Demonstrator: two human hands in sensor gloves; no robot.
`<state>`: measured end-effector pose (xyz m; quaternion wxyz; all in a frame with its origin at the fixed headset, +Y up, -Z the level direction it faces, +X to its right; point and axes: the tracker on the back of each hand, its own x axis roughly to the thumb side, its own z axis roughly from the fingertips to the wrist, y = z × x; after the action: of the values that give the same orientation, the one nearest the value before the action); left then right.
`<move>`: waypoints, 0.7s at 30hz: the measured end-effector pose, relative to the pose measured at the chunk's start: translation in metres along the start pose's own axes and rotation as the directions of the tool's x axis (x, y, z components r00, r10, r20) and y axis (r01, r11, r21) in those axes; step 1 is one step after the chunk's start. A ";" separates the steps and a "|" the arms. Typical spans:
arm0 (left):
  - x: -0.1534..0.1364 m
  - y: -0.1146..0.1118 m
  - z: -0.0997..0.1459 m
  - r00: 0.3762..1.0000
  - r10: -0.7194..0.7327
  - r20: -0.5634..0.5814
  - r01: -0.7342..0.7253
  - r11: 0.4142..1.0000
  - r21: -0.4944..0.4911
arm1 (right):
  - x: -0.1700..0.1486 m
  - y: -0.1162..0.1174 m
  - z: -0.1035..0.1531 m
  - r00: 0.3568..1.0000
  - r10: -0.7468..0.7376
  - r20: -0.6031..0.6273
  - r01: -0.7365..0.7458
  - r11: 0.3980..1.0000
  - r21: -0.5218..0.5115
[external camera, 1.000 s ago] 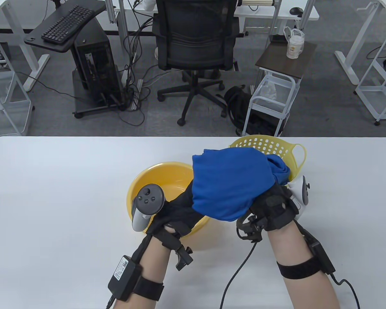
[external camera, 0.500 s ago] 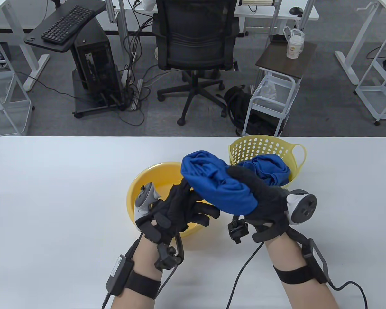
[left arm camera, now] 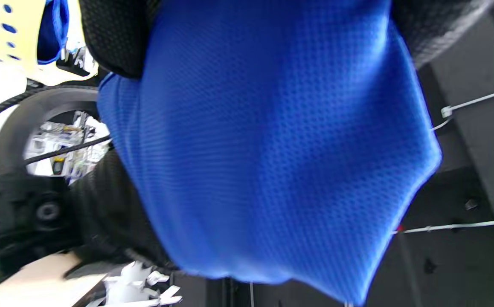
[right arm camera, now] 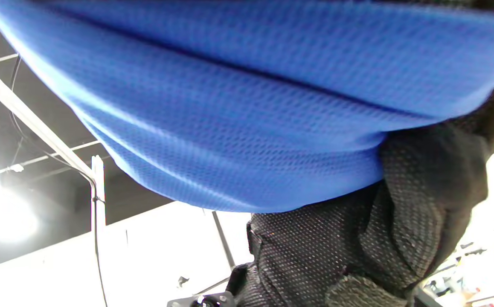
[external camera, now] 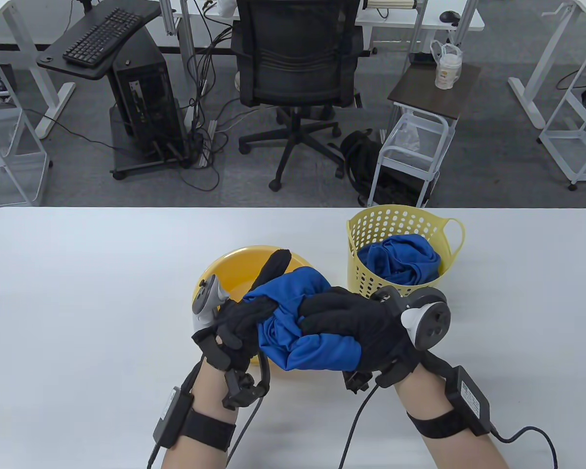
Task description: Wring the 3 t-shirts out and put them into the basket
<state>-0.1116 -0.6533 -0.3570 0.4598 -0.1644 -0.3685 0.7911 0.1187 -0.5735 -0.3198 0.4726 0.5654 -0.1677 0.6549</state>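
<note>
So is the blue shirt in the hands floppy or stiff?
Probably floppy: the blue shirt bunches and folds where the left hand and right hand grip it. Its thin mesh looks light, though wetness can't be seen.

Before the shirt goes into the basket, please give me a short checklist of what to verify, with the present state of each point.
1. Both hands grip the blue t-shirt: ok. The left hand and right hand are curled round it.
2. Shirt bunched up for wringing: ok.
3. Shirt held over the yellow basin: ok, so drips would likely fall in.
4. Wringing finished, no water left: cannot tell.
5. Yellow basket upright and beside the right hand: ok.
6. Room in the basket: ok; blue fabric lies below the rim.
</note>
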 end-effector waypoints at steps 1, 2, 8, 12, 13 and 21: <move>0.001 0.001 0.001 1.000 -0.005 0.009 0.005 0.999 0.032 | 0.001 0.000 0.000 1.000 0.015 -0.002 -0.015 1.000 -0.009; 0.004 0.003 0.002 0.999 -0.004 0.040 0.001 0.996 0.087 | 0.005 -0.002 0.003 0.999 0.048 -0.004 -0.048 0.995 -0.090; 0.022 -0.006 0.003 0.992 -0.073 0.106 0.058 0.989 0.134 | -0.018 -0.013 0.013 0.961 -0.171 -0.217 0.063 0.900 -0.431; 0.038 -0.024 0.002 0.955 -0.290 0.062 0.282 0.952 0.122 | -0.051 -0.014 0.025 0.752 -0.511 -0.416 0.331 0.838 -0.433; 0.041 -0.026 0.002 0.938 -0.344 0.053 0.336 0.935 0.116 | -0.053 -0.015 0.025 0.723 -0.536 -0.436 0.363 0.831 -0.421; 0.049 -0.054 0.001 0.738 -0.673 -0.058 0.674 0.728 0.124 | -0.076 -0.025 0.041 0.586 -0.572 -0.574 0.378 0.820 -0.430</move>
<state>-0.1050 -0.5952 -0.3130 0.7268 0.0085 -0.3458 0.5934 0.1558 -0.6246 -0.3838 0.7288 0.2409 0.0915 0.6344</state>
